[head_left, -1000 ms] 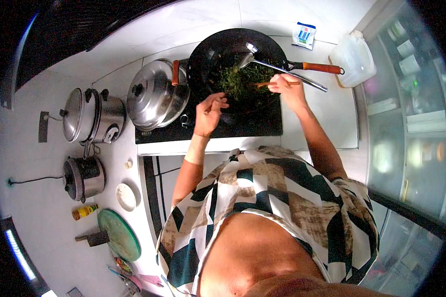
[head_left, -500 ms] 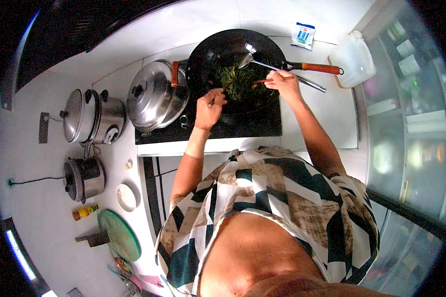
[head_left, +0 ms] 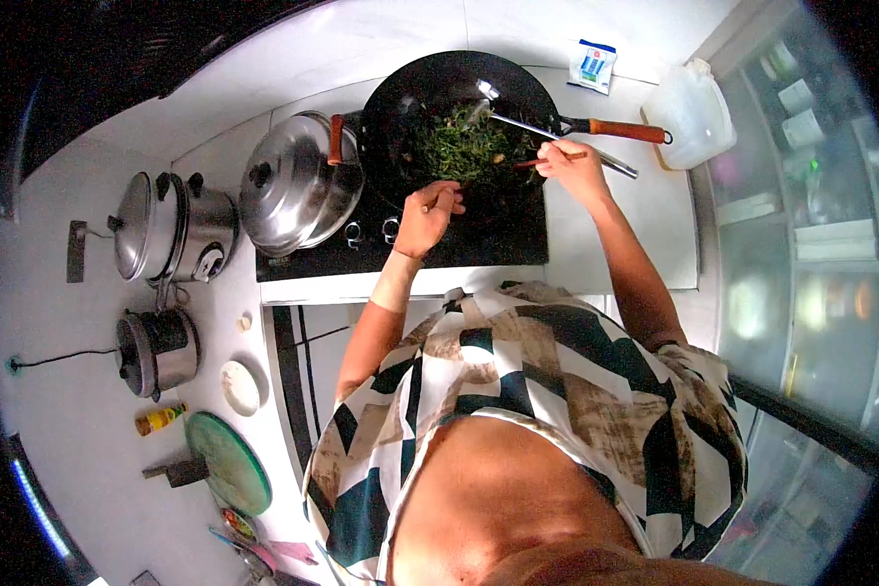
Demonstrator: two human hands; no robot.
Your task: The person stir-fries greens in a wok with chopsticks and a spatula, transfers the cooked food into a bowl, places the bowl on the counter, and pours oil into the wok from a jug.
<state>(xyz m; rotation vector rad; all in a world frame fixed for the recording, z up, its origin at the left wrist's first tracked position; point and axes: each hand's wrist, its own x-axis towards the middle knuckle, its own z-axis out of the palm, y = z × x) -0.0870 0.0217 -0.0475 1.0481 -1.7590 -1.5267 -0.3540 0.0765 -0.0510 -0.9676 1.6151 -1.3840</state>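
Observation:
Dark leafy greens (head_left: 464, 146) lie in a black wok (head_left: 410, 83) on the stove. Over the wok's near rim is my left hand (head_left: 428, 221), its fingers closed round a thin stick, likely a chopstick, with only its end showing. On the other side, my right hand (head_left: 578, 178) grips a reddish-brown chopstick (head_left: 547, 161) whose tip reaches toward the greens. A metal spatula (head_left: 527, 126) rests across the wok, its head among the greens and its long handle passing by my right hand.
The wok's wooden handle (head_left: 630, 130) points right toward a translucent jug (head_left: 698, 117). A blue-white packet (head_left: 592, 66) stands behind. Left of the wok sits a domed steel lid (head_left: 298, 190); farther left are two cookers, a white bowl (head_left: 241, 387) and a green-rimmed board (head_left: 230, 459).
My left hand has shifted right along the wok's near side, and my right hand a little right, off the greens. The greens look more spread out. The whole view has shifted slightly.

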